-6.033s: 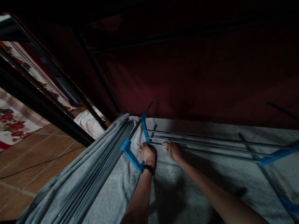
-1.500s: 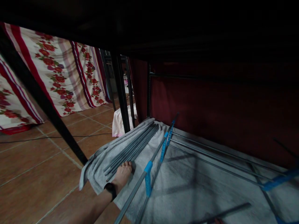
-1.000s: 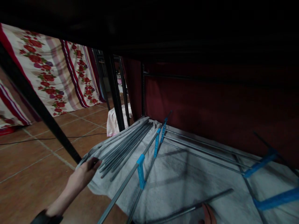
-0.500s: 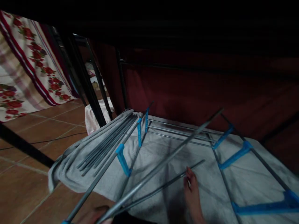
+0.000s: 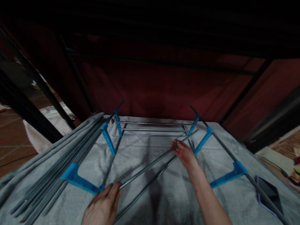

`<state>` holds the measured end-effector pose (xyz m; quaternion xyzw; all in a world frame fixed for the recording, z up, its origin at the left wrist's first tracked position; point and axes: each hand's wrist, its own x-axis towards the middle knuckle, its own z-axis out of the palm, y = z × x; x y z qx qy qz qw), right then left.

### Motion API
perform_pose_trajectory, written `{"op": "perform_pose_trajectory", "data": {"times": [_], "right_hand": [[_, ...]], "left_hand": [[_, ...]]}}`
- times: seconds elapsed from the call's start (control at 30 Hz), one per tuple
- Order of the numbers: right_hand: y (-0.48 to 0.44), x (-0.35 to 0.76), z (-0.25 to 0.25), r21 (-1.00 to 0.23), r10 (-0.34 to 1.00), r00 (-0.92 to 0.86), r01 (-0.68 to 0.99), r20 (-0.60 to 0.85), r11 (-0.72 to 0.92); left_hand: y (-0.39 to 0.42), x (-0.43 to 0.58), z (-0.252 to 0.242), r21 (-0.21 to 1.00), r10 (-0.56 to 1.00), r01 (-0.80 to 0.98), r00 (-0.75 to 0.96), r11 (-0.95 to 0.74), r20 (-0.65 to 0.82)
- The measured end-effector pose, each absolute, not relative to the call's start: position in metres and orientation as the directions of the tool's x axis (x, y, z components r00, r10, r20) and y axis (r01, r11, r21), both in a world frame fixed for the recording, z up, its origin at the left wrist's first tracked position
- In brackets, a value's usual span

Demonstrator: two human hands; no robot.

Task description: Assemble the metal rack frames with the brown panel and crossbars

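Observation:
My left hand (image 5: 103, 203) is closed round the near end of a grey metal tube (image 5: 147, 168). Towards the tube's far end, my right hand (image 5: 184, 153) grips it with thumb and fingers, so it slants up to the right above the blanket. Below it, a second tube (image 5: 142, 190) runs at a similar slant. Around my hands is a rack frame of grey tubes with blue plastic brackets (image 5: 109, 139) on the left and more blue brackets (image 5: 202, 140) on the right. Several thin crossbars (image 5: 152, 129) join its two sides at the far end.
A bundle of loose grey tubes (image 5: 58, 168) lies on the grey blanket (image 5: 164, 200) at left. On the right, a phone (image 5: 269, 195) rests near the frame's side tube. Dark red cloth (image 5: 159, 90) hangs behind, with black metal posts (image 5: 75, 72) at the sides.
The view has swung to the right, bringing the phone into sight. The held tube has been lowered, and my right hand, formerly by the lower tube, now grips the upper one.

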<state>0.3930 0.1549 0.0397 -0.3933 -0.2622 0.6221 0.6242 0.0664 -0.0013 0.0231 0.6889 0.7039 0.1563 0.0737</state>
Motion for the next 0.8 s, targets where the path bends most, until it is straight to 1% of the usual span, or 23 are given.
{"op": "perform_pose_trajectory", "data": {"times": [0.17,0.2,0.3,0.4,0.47,0.53,0.6,0.63,0.7,0.73,0.8], "right_hand": [[0.196,0.396,0.050,-0.821,0.994,0.036,-0.567,-0.099,-0.061],[0.204,0.395,0.053,-0.815,0.995,0.029,-0.576,-0.090,-0.057],[0.227,0.394,0.061,-0.804,0.996,0.002,-0.591,-0.086,-0.069],[0.245,0.394,0.065,-0.800,0.995,-0.028,-0.593,-0.097,-0.094],[0.254,0.400,0.065,-0.801,0.993,-0.009,-0.590,-0.119,-0.101],[0.261,0.412,0.059,-0.830,0.987,0.082,-0.553,-0.141,-0.073],[0.267,0.431,0.051,-0.895,0.955,0.270,-0.446,-0.125,0.009],[0.271,0.443,0.046,-0.936,0.917,0.390,-0.348,-0.087,0.060],[0.278,0.468,0.036,-0.986,0.790,0.612,-0.108,0.034,0.126],[0.283,0.481,0.033,-0.991,0.716,0.691,0.007,0.100,0.131],[0.291,0.504,0.028,-0.983,0.618,0.764,0.136,0.185,0.126]], "left_hand": [[0.076,0.124,0.046,0.227,0.975,0.970,0.036,-0.087,0.221],[0.093,0.138,0.053,0.221,0.968,0.969,0.051,-0.107,0.247],[0.145,0.177,0.072,0.245,0.951,0.943,0.160,-0.227,0.263],[0.187,0.207,0.088,0.221,0.925,0.923,0.249,-0.317,0.288],[0.209,0.220,0.095,0.204,0.904,0.908,0.294,-0.365,0.311],[0.227,0.227,0.100,0.192,0.884,0.897,0.318,-0.397,0.342],[0.242,0.230,0.101,0.183,0.874,0.896,0.320,-0.405,0.366],[0.248,0.230,0.101,0.178,0.871,0.897,0.320,-0.405,0.372],[0.259,0.230,0.100,0.158,0.866,0.896,0.335,-0.415,0.371],[0.264,0.230,0.100,0.145,0.860,0.893,0.350,-0.425,0.370],[0.272,0.228,0.099,0.118,0.845,0.886,0.376,-0.448,0.381]]}}
